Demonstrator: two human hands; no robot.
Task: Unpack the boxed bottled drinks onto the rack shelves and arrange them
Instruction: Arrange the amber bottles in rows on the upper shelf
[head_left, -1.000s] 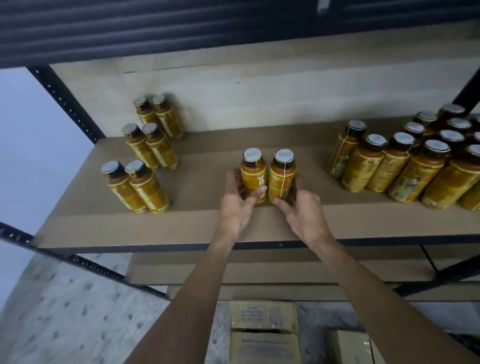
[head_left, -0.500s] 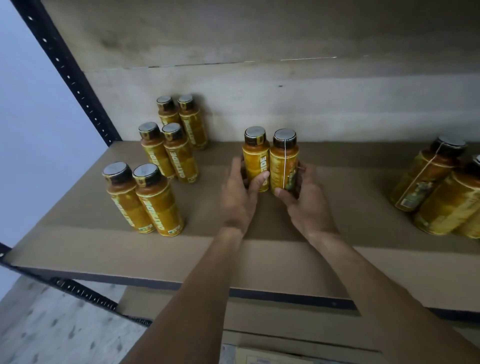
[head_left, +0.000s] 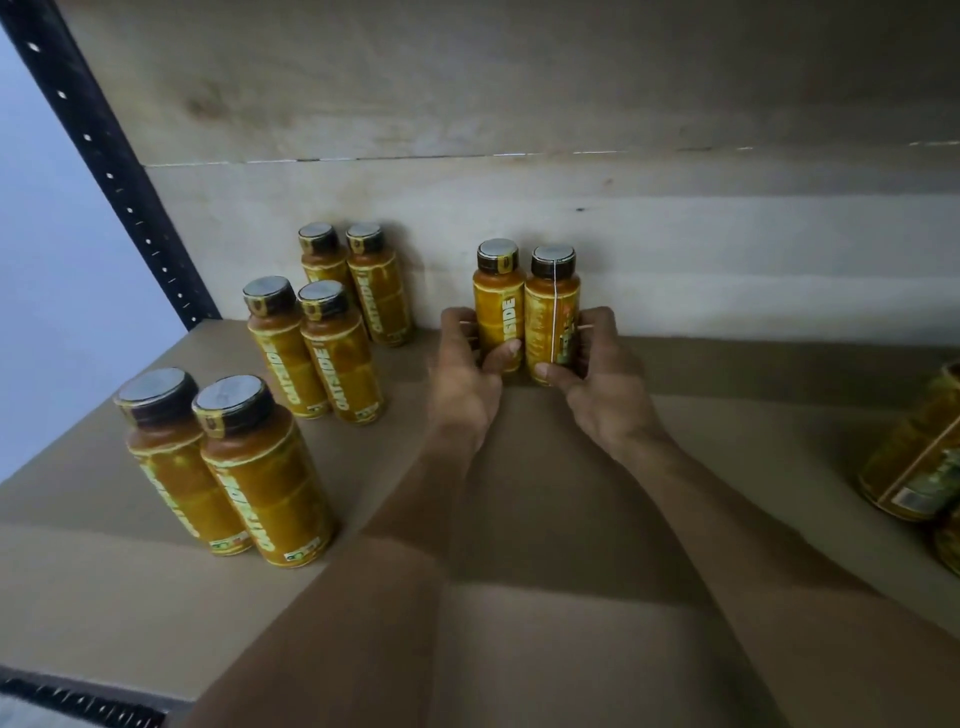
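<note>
Shelf (head_left: 519, 623): brown board, pale back panel (head_left: 649, 234), black post (head_left: 98, 150) at left. The left hand (head_left: 465, 376) grips the left bottle (head_left: 498, 306) and the right hand (head_left: 605, 387) grips the right bottle (head_left: 551, 312), upright together near the panel. Open board separates three left pairs (head_left: 317, 348) from the right-edge bottles (head_left: 914, 457).

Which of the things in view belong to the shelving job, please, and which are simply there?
Part of the job:
- two bottles, one gripped by the left hand, the other by the right hand
- six shelved bottles on the left
- more bottles at the right edge
- shelf board

Just there:
- black rack upright
- wooden back panel
</note>
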